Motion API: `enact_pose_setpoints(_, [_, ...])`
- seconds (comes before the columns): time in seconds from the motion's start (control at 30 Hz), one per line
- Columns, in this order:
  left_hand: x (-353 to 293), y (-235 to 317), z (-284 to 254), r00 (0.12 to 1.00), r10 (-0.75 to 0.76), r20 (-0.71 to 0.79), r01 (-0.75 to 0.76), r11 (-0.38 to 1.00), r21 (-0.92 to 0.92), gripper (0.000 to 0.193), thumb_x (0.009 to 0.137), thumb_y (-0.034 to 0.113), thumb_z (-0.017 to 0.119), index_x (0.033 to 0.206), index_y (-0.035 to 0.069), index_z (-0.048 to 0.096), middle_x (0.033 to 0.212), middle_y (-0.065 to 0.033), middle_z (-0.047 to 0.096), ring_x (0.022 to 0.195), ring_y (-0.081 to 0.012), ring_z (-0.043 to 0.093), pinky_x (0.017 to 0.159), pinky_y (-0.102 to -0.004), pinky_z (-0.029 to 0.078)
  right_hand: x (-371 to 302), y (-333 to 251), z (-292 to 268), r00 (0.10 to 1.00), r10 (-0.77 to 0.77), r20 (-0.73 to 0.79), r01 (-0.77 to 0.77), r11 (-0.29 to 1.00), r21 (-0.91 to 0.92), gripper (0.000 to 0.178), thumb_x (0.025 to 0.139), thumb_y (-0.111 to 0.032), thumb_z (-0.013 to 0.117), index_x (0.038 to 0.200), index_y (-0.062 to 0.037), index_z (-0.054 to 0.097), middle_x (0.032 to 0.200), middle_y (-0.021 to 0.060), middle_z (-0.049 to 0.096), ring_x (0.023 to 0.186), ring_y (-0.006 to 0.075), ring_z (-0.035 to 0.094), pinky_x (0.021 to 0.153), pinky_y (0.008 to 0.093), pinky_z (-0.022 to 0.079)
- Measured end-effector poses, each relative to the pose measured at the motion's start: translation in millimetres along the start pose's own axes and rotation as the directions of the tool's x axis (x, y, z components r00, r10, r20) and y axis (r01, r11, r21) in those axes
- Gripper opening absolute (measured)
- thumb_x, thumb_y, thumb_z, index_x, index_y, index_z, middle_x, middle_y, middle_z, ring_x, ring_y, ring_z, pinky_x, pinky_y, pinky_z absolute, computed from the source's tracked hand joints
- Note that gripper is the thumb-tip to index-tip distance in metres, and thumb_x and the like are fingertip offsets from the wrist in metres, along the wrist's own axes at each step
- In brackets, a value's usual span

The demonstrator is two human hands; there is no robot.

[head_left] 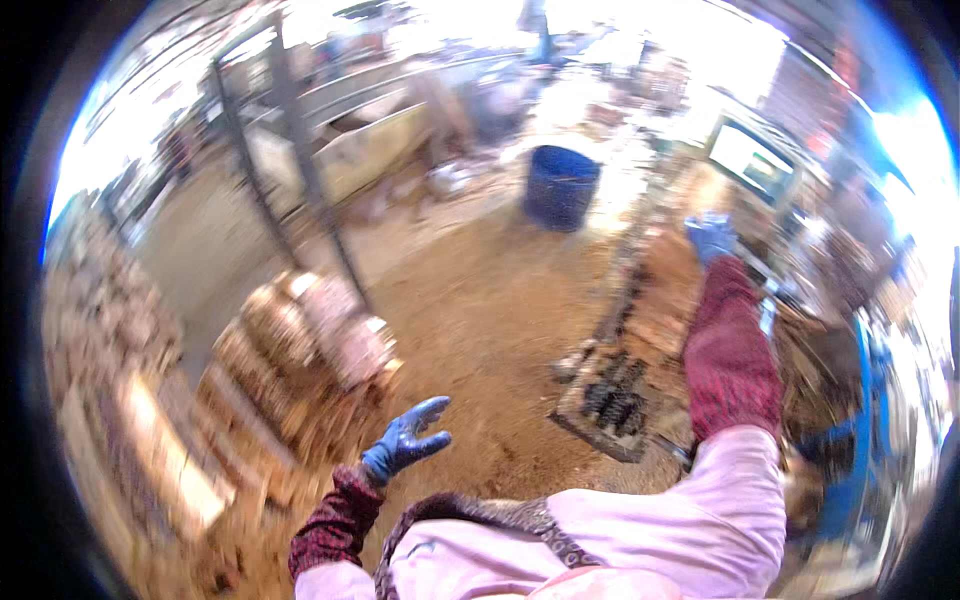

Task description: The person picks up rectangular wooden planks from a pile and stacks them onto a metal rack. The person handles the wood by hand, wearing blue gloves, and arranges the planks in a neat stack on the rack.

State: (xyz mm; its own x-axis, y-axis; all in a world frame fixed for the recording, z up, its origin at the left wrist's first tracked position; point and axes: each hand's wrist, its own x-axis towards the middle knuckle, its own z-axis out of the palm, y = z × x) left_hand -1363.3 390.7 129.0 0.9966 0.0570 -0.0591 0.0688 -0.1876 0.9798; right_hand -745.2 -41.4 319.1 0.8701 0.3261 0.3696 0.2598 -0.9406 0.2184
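My left hand, in a blue glove, hangs above the brown floor at lower centre. Its thumb and fingers are apart, with nothing between them. Stretched far forward, my right hand wears the same kind of glove and is at the far part of a long bench-like machine. A reddish-brown, wood-like slab lies along that machine, left of my right forearm. Blur smears the right fingers, and whether they touch or grip anything cannot be made out. Dark ridged parts sit at the machine's near end.
Cut wood pieces are stacked at left, with a long timber nearer the edge. A blue barrel stands ahead. Behind the stack rises a dark metal frame. A screen-like panel is beyond my right hand; blue framework stands at right.
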Motion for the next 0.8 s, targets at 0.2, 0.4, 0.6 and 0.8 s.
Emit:
enact_pose_setpoints(0.2, [-142.1,-41.1,-38.3,0.787,0.022,-0.617,0.014,0.998,0.055,0.070,0.097,0.040,0.070,0.151,0.003,0.046,0.146,-0.0172,0.056,0.135,-0.0267,0.054,0.115,-0.0419,0.043,-176.4,-334.0,-133.3,0.761,-0.338,-0.553,0.627,0.165,0.762,0.049,0.099,-0.013,0.067,0.145,-0.0017,0.054,0.148,0.0150,0.055,0.142,0.0257,0.046,0.113,0.0409,0.044])
enact_pose_setpoints(0.4, [-416.5,-11.1,-151.8,-0.562,0.241,-0.791,-0.290,0.838,0.461,0.042,0.108,0.013,0.056,0.147,0.001,0.046,0.136,-0.0129,0.058,0.128,-0.0210,0.056,0.110,-0.0356,0.049,-397.9,-616.7,-302.5,0.196,-0.831,-0.521,-0.084,-0.543,0.835,0.059,0.097,0.002,0.067,0.151,0.0002,0.045,0.146,0.0110,0.057,0.133,0.0230,0.056,0.113,0.0352,0.045])
enact_pose_setpoints(0.6, [-569.3,33.4,-230.7,-0.506,0.616,-0.603,0.350,0.786,0.509,0.057,0.101,0.020,0.066,0.151,0.002,0.045,0.151,-0.0157,0.051,0.135,-0.0273,0.053,0.110,-0.0398,0.049,-543.3,-888.1,-401.8,-0.062,-0.850,-0.523,-0.719,-0.326,0.614,0.050,0.105,-0.022,0.062,0.148,-0.0025,0.049,0.139,0.0101,0.062,0.124,0.0227,0.063,0.102,0.0378,0.053])
enact_pose_setpoints(0.8, [-509.6,119.3,-235.4,-0.323,0.358,-0.876,-0.097,0.908,0.407,0.066,0.093,0.010,0.076,0.151,0.001,0.046,0.154,-0.0194,0.047,0.137,-0.0258,0.052,0.108,-0.0354,0.053,-553.6,-939.6,-463.0,-0.333,-0.889,-0.314,-0.787,0.079,0.612,0.052,0.101,-0.045,0.065,0.141,-0.0127,0.057,0.117,0.0096,0.073,0.102,0.0264,0.074,0.088,0.0479,0.063])
